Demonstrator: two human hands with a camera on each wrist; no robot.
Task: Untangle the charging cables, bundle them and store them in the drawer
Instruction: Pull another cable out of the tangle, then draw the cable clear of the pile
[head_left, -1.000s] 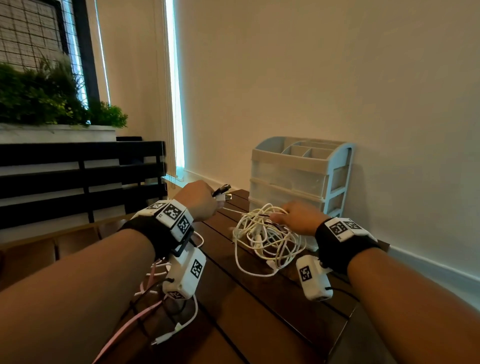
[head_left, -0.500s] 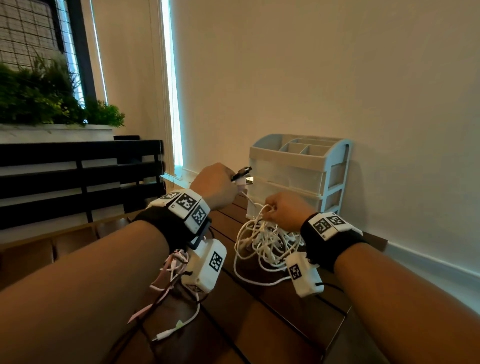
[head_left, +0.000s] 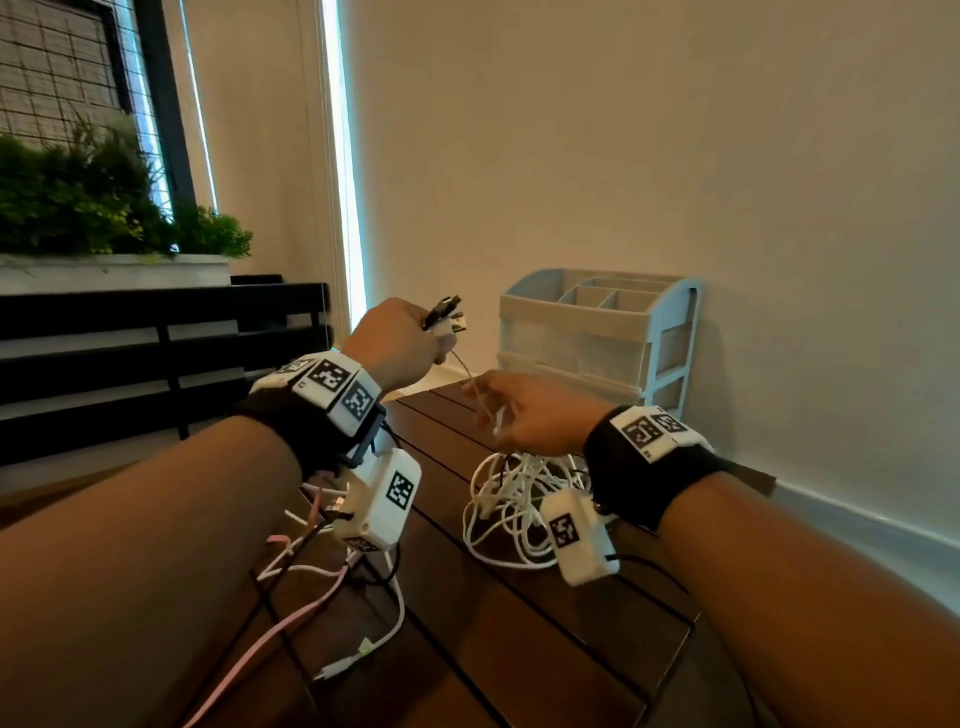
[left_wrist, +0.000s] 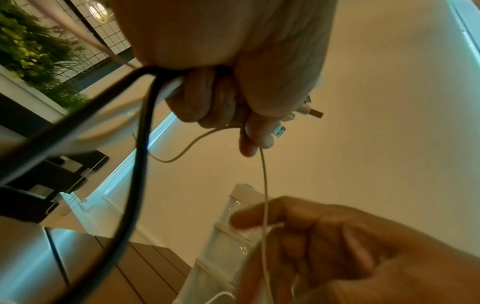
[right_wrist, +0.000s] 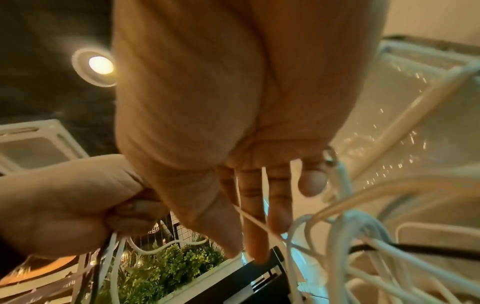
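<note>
A loose tangle of white cables (head_left: 511, 499) lies on the dark slatted bench (head_left: 519, 649) in front of the pale drawer unit (head_left: 576, 338), some strands rising to the right hand (head_left: 535, 415). The left hand (head_left: 395, 343) is raised with its grip closed tight round several plugs (head_left: 445, 318). A thin cord (left_wrist: 265, 181) hangs from them into the right hand's half-closed grip, between thumb and fingers.

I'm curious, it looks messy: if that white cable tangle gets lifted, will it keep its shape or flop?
Probably floppy: the white cable tangle sags in loose loops below the right hand. Likely light, as that hand holds it up by thin strands. Its crossed loops may snag and rise together.
</note>
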